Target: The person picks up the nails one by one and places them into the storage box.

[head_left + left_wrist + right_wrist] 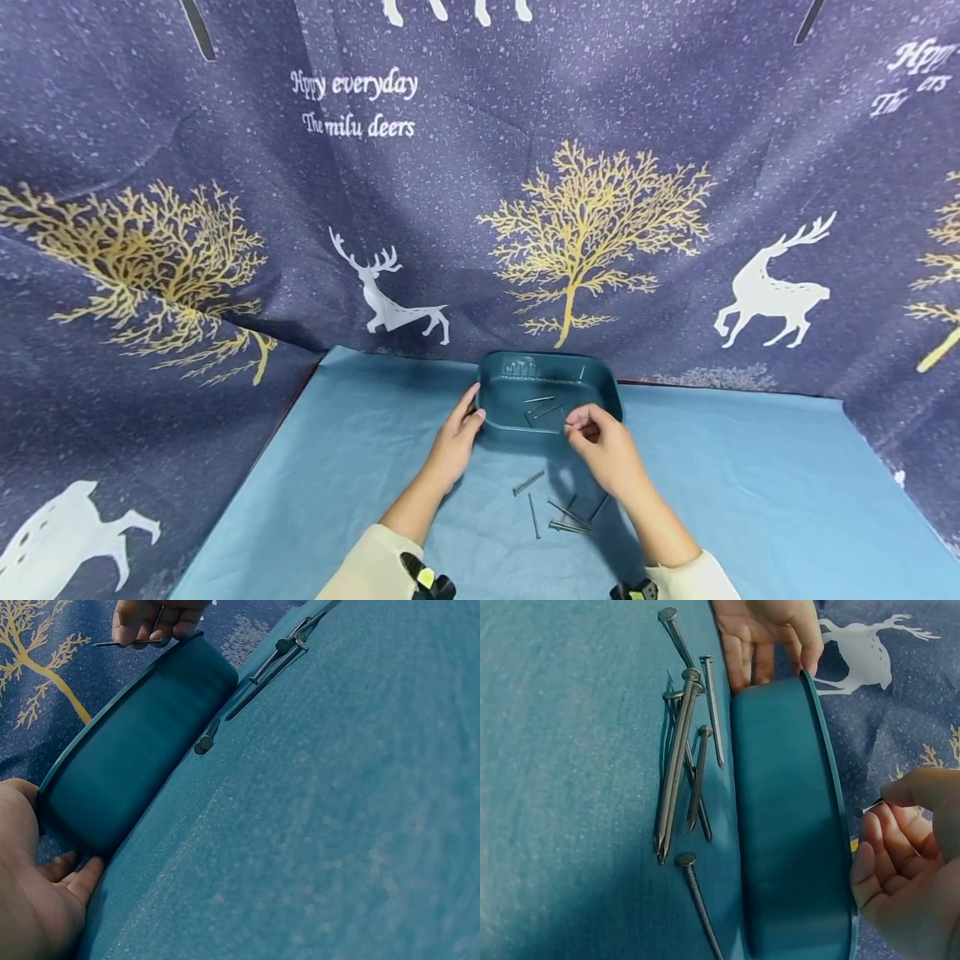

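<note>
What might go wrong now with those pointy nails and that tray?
The right hand pinches one thin nail near the tray's rim, so it might slip and fall outside. The loose nails on the blue cloth have pointed tips and some overlap, so picking one up might prick the hand or knock others. The left hand touches the tray's end; a push could shift it.

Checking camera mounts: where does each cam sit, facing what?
Head: worn on the head, facing forward and down at the tray, left hand, right hand; both forearms show.
Left wrist: worn there, facing the tray's outer wall; left hand lower left, right hand top.
Right wrist: worn there, facing nails and tray; right hand at right, left hand top.
Both wrist views share tray and nails.
</note>
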A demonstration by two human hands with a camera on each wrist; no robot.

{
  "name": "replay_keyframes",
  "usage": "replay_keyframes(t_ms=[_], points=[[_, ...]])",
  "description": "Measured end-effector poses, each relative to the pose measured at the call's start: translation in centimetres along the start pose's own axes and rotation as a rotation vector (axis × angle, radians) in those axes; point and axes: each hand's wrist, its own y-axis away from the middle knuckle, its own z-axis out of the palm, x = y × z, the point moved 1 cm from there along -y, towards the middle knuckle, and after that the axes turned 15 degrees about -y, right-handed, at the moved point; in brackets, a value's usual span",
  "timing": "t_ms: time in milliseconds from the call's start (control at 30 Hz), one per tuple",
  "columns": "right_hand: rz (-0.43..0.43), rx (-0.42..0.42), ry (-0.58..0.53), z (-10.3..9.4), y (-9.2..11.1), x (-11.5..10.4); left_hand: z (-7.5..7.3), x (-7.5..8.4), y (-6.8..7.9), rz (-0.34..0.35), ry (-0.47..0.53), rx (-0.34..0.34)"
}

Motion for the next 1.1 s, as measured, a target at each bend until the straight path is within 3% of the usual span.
replay_keyframes(t_ms=[467,700,933,1100], points=[[0.020,0.049,-0.033,-0.1,-0.9,-0.5,0.0,-0.1,-0.1,0.003,0.017,0.008],[0.013,0.073,-0.020,-0.1,-1.4,-0.3,-1.0,3.0,1.5,0.013,0.030,-0.011],[0.009,0.090,-0.010,-0.2,-1.9,-0.1,-0.2,0.4,0.1,0.002,0.010,0.003],[0.016,0.094,-0.014,-0.3,-2.1,0.0,0.0,0.0,-0.1,0.018,-0.001,0.017]])
